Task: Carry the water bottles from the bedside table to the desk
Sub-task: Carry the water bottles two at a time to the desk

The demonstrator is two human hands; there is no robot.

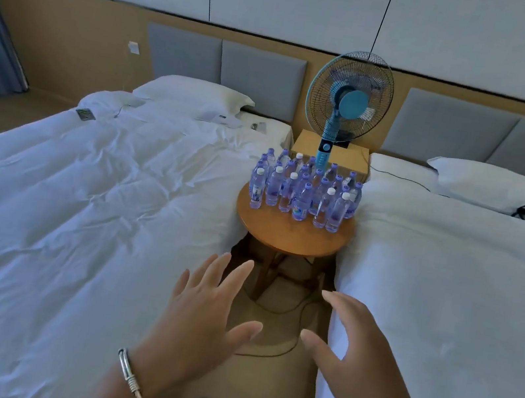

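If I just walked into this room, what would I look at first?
Probably the big crowd of water bottles packed together on the far half of the small round wooden table squeezed between two white beds. Right behind them stands a blue fan, taller than everything nearby. Up close, the left hand and right hand reach forward with fingers spread, holding nothing.

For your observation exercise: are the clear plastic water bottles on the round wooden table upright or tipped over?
Upright. The clear plastic water bottles all stand with caps pointing up, clustered on the round wooden table.
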